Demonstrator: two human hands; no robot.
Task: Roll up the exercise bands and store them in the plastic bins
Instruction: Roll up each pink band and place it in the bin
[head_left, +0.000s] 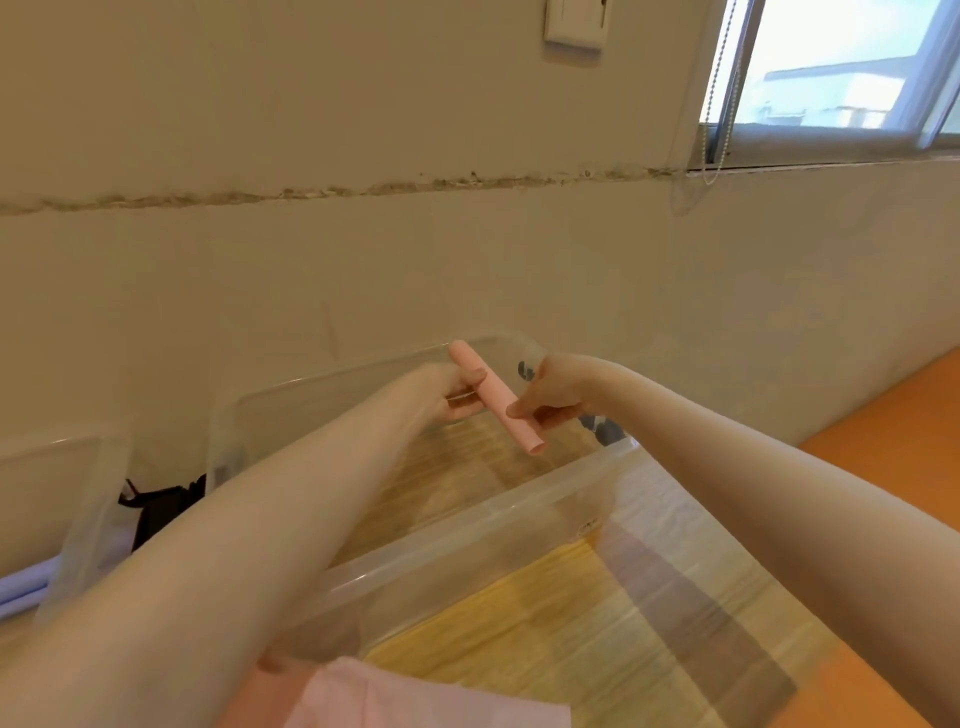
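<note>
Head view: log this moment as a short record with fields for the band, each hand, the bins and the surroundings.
band: pink rolled band, a tight tube held in the air above the clear bin
left hand: left hand grips the roll near its far end
right hand: right hand pinches the roll near its near end
bins: clear bin's floor shows no bands; second bin at left, partly in view
surroundings: beige wall, window upper right

No legible text, bin sticker (588, 528) blurred
</note>
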